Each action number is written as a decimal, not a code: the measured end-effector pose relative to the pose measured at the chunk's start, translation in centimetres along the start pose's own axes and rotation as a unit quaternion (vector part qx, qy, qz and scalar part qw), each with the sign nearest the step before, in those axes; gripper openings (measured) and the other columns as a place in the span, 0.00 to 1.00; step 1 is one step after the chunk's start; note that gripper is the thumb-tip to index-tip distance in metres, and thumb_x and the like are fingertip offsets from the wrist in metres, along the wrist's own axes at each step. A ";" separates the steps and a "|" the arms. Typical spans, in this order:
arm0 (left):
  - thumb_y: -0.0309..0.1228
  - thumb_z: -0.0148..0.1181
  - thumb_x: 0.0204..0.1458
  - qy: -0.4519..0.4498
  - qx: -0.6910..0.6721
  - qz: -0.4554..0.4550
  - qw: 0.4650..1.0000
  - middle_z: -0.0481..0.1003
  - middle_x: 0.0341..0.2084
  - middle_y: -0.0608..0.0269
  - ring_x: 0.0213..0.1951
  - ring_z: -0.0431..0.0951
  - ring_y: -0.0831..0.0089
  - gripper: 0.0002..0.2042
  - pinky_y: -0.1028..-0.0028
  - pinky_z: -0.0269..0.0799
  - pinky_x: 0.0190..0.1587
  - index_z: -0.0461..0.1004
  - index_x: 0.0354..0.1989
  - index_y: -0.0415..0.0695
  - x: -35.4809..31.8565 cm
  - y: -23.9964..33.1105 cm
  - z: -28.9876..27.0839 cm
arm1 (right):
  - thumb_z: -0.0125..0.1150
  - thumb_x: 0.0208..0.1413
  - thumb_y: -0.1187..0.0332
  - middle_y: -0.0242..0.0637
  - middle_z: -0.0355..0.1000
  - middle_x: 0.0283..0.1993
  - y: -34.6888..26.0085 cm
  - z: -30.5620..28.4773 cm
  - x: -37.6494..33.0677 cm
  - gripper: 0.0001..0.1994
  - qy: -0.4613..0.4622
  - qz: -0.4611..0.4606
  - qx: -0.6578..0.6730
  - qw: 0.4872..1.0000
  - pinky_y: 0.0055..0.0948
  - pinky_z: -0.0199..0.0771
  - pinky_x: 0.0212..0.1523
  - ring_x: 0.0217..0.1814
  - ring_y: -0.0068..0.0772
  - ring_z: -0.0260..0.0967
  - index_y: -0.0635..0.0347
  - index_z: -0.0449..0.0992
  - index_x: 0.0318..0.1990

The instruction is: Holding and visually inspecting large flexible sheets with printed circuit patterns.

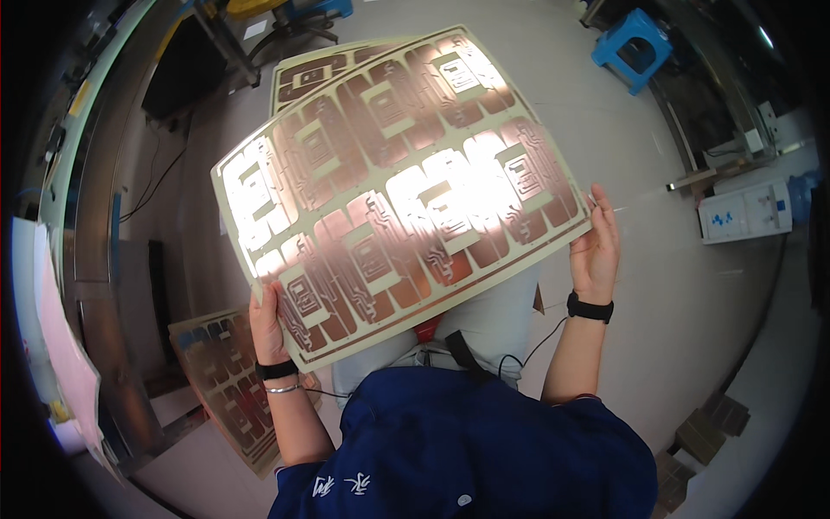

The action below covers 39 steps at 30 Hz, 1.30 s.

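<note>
A large copper-patterned circuit board panel is held up over my lap, tilted, with bright glare across its shiny traces. At its lower left corner my left hand is closed on the edge, thumb on the front face. My right hand grips the right edge near the lower right corner; most of its fingers lie along or behind the panel. Past the held panel's far edge, part of a similar panel shows, mostly hidden. To the left of my left hand, more copper-patterned panels lean at a slant.
A blue plastic stool stands on the tiled floor at the far right. Nearer on that side is a white box-like unit. A long workbench runs along the left. Brown cartons sit at the lower right, and a wheeled chair base is at the top.
</note>
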<state>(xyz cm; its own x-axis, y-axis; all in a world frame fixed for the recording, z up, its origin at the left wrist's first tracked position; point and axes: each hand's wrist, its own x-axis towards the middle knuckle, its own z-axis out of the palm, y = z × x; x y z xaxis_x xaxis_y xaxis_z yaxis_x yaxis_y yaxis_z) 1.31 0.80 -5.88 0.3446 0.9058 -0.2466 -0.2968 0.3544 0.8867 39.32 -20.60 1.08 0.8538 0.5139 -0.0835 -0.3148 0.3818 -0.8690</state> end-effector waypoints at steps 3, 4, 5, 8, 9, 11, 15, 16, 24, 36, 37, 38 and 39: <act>0.36 0.51 0.56 -0.006 -0.014 0.014 1.000 0.73 0.33 0.68 0.33 0.72 0.83 0.14 0.84 0.70 0.35 0.67 0.45 0.40 -0.2 -0.3 -0.1 | 0.43 0.60 0.69 0.41 0.67 0.48 -0.3 0.4 -0.1 0.18 0.000 -0.002 -0.009 1.000 0.26 0.69 0.49 0.50 0.28 0.65 0.65 0.59 0.57; 0.37 0.52 0.56 0.001 -0.015 0.017 1.000 0.73 0.33 0.67 0.33 0.73 0.83 0.15 0.83 0.70 0.34 0.67 0.45 0.40 -0.1 -0.4 -0.1 | 0.43 0.61 0.69 0.40 0.67 0.47 -0.4 0.4 0.0 0.18 -0.005 -0.001 -0.014 1.000 0.26 0.68 0.49 0.49 0.27 0.65 0.65 0.60 0.56; 0.37 0.52 0.56 -0.001 -0.015 0.017 1.000 0.73 0.33 0.67 0.33 0.73 0.83 0.15 0.83 0.70 0.34 0.67 0.45 0.40 -0.1 -0.5 -0.2 | 0.43 0.61 0.69 0.40 0.67 0.47 -0.5 0.3 0.0 0.18 -0.004 -0.003 -0.013 1.000 0.26 0.68 0.49 0.49 0.27 0.65 0.65 0.60 0.56; 0.38 0.55 0.54 -0.020 -0.020 0.016 0.999 0.74 0.34 0.67 0.34 0.73 0.82 0.16 0.83 0.71 0.36 0.67 0.45 0.40 -0.1 -0.4 -0.5 | 0.42 0.61 0.68 0.38 0.67 0.44 -0.4 0.2 0.2 0.18 -0.011 -0.006 -0.023 1.000 0.24 0.68 0.47 0.46 0.25 0.66 0.64 0.59 0.57; 0.38 0.55 0.54 -0.018 -0.019 0.022 0.999 0.74 0.34 0.67 0.34 0.73 0.82 0.16 0.83 0.71 0.36 0.67 0.45 0.40 -0.2 -0.4 -0.3 | 0.42 0.61 0.69 0.37 0.68 0.41 -0.4 -0.3 0.4 0.17 -0.011 -0.002 -0.037 0.999 0.23 0.68 0.44 0.43 0.24 0.66 0.65 0.61 0.56; 0.37 0.55 0.54 -0.003 -0.003 0.034 0.999 0.74 0.34 0.68 0.34 0.73 0.82 0.14 0.82 0.71 0.36 0.68 0.44 0.40 -0.3 -0.1 0.1 | 0.41 0.61 0.70 0.36 0.69 0.39 -0.8 -1.2 0.6 0.17 -0.018 0.004 -0.045 0.999 0.21 0.69 0.41 0.40 0.22 0.67 0.66 0.62 0.55; 0.36 0.62 0.49 -0.038 0.030 0.015 0.999 0.74 0.34 0.69 0.35 0.73 0.82 0.16 0.81 0.71 0.39 0.69 0.43 0.41 -0.6 0.0 -2.4 | 0.45 0.61 0.63 0.31 0.69 0.34 -1.7 -1.6 0.1 0.18 -0.065 0.036 -0.175 0.982 0.17 0.64 0.41 0.37 0.18 0.65 0.67 0.66 0.52; 0.37 0.64 0.46 -0.024 0.011 0.006 1.000 0.74 0.35 0.69 0.37 0.73 0.82 0.18 0.81 0.70 0.41 0.70 0.43 0.41 -0.8 0.0 -2.2 | 0.46 0.61 0.62 0.30 0.70 0.34 -1.6 -1.9 0.1 0.17 -0.081 0.030 -0.222 0.971 0.17 0.64 0.41 0.37 0.18 0.65 0.67 0.68 0.50; 0.36 0.65 0.45 -0.013 0.045 0.002 0.999 0.73 0.35 0.69 0.37 0.73 0.83 0.19 0.82 0.69 0.43 0.70 0.44 0.42 -1.0 0.0 -2.6 | 0.51 0.59 0.65 0.26 0.69 0.34 -1.6 -3.2 0.8 0.11 -0.131 0.000 -0.295 0.947 0.17 0.61 0.42 0.36 0.15 0.62 0.66 0.71 0.37; 0.32 0.48 0.58 -0.041 -0.049 0.073 0.995 0.73 0.40 0.62 0.40 0.74 0.77 0.11 0.78 0.72 0.42 0.65 0.45 0.40 -0.4 4.6 -0.8 | 0.53 0.58 0.66 0.28 0.70 0.38 -1.4 -1.6 0.1 0.14 -0.140 -0.047 -0.226 0.963 0.16 0.63 0.44 0.40 0.15 0.63 0.66 0.70 0.46; 0.31 0.48 0.57 -0.029 -0.051 0.112 0.992 0.73 0.40 0.62 0.40 0.74 0.76 0.10 0.77 0.72 0.43 0.65 0.45 0.41 -0.5 5.0 -0.6 | 0.52 0.58 0.67 0.28 0.70 0.39 -1.6 -1.0 0.0 0.14 -0.153 -0.066 -0.220 0.961 0.17 0.63 0.44 0.40 0.15 0.63 0.66 0.69 0.48; 0.30 0.49 0.57 -0.017 -0.053 0.150 0.987 0.73 0.40 0.62 0.41 0.73 0.76 0.10 0.77 0.71 0.44 0.65 0.45 0.41 -0.6 5.3 -0.4 | 0.52 0.58 0.67 0.28 0.70 0.39 -1.6 -0.9 0.0 0.14 -0.156 -0.065 -0.218 0.961 0.17 0.63 0.44 0.40 0.15 0.63 0.66 0.69 0.48; 0.30 0.49 0.57 -0.012 -0.051 0.153 0.987 0.73 0.40 0.62 0.41 0.73 0.76 0.10 0.77 0.71 0.44 0.65 0.45 0.41 -0.8 5.7 -0.5 | 0.52 0.58 0.68 0.29 0.69 0.39 -1.8 -0.9 0.1 0.14 -0.137 -0.081 -0.199 0.967 0.18 0.63 0.45 0.40 0.16 0.63 0.66 0.68 0.48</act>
<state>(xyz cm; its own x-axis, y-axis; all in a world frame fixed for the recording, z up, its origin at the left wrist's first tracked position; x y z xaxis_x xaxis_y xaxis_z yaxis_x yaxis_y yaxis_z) -1.09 2.24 -0.80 0.2453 0.9688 0.0361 -0.4780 0.0885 0.8739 40.37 -21.96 2.21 0.7200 0.6765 0.1547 0.0457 0.1763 -0.9833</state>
